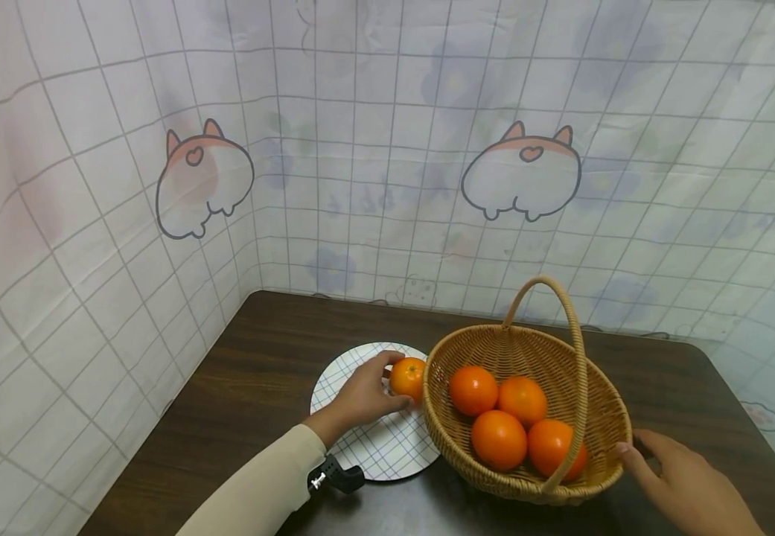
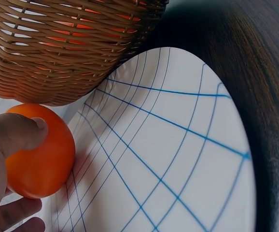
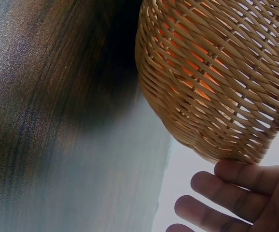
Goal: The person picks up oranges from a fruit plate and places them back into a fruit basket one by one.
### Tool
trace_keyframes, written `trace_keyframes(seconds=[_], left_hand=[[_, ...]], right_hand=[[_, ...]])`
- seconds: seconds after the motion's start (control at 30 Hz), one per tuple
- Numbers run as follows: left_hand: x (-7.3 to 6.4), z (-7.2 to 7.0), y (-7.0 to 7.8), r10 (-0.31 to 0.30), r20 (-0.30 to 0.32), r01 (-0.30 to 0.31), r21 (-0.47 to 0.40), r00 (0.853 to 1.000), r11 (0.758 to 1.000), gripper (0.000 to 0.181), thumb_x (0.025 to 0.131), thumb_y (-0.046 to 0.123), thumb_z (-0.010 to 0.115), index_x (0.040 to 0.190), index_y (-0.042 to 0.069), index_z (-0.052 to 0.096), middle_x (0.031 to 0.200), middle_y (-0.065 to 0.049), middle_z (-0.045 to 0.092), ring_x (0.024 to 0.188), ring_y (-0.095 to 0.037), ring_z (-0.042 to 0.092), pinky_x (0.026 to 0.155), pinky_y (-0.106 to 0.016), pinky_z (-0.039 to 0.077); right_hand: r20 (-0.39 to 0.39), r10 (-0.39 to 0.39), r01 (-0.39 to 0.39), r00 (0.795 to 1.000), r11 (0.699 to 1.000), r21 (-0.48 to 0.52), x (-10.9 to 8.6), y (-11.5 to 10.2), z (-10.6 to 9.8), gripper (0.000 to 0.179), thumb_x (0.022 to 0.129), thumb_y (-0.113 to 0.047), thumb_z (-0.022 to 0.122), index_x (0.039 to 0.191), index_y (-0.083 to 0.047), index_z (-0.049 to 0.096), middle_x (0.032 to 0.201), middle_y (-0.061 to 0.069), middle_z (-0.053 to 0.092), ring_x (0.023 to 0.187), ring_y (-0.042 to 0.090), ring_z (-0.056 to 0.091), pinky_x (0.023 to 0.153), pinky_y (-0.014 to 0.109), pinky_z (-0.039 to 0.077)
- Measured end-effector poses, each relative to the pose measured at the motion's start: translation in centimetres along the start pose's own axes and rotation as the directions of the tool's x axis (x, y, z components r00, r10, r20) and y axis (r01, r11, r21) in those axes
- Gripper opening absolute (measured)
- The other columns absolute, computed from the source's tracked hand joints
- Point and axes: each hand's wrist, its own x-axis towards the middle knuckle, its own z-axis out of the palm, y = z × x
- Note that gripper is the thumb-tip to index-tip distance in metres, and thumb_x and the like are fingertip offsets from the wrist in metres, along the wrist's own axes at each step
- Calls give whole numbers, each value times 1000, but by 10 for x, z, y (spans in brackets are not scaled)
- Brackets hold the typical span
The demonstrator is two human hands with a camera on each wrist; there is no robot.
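My left hand (image 1: pixel 367 393) grips an orange (image 2: pixel 43 157) between thumb and fingers. That orange is over the far right part of a round white plate (image 1: pixel 390 450) with blue grid lines, close against the outside of a wicker basket (image 2: pixel 76 58). In the head view the basket's rim overlaps the plate's right edge. Several oranges (image 1: pixel 499 440) lie inside it, under its tall arched handle. At the basket's right end, my right hand (image 1: pixel 691 476) holds the rim, thumb on top and fingers against the outer weave (image 3: pixel 216 87); the other fingers spread below.
Everything stands on a dark wood-grain table (image 1: pixel 253 350). Behind and to the left hangs a white gridded curtain (image 1: pixel 374 164) with cartoon prints, reaching down to the table's edge. A black strap mount (image 1: pixel 336 475) sits on my left wrist, near the plate's front edge.
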Motion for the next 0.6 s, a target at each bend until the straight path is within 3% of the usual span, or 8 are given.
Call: trace_keyframes(seconds=[0.6], left_hand=[[-15, -19, -8, -22, -8, 22, 49, 1000, 999, 74, 78, 29, 88, 142, 15, 54, 135, -4, 61, 111, -21, 61, 92, -42, 52]], right_hand=[[17, 1, -2, 1000, 1000, 27, 0, 3, 2, 80, 106, -61, 34, 138, 10, 53, 133, 36, 56, 103, 50, 64, 72, 62, 55]])
